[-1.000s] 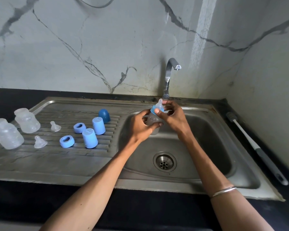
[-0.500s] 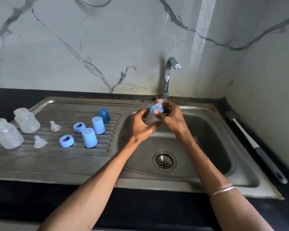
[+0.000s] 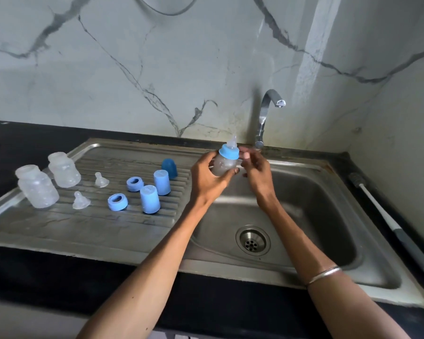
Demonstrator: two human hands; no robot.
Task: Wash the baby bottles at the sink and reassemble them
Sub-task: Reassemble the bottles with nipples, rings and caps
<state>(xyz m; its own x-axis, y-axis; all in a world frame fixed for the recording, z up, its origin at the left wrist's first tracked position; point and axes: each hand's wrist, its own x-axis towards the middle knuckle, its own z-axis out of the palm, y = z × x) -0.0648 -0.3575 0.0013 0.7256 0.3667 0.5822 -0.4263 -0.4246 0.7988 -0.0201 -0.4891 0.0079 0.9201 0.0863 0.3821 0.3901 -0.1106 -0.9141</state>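
Left hand (image 3: 207, 178) has its fingers wrapped round the cloudy clear plastic bottle with blue screw ring and silicone teat (image 3: 225, 160), above the steel sink's (image 3: 323, 192) left rim; right hand (image 3: 257, 174) hovers beside it, fingers loosely apart. On the ribbed drainboard (image 3: 59, 228): two clear bottles, two teats, two blue rings, three blue caps.
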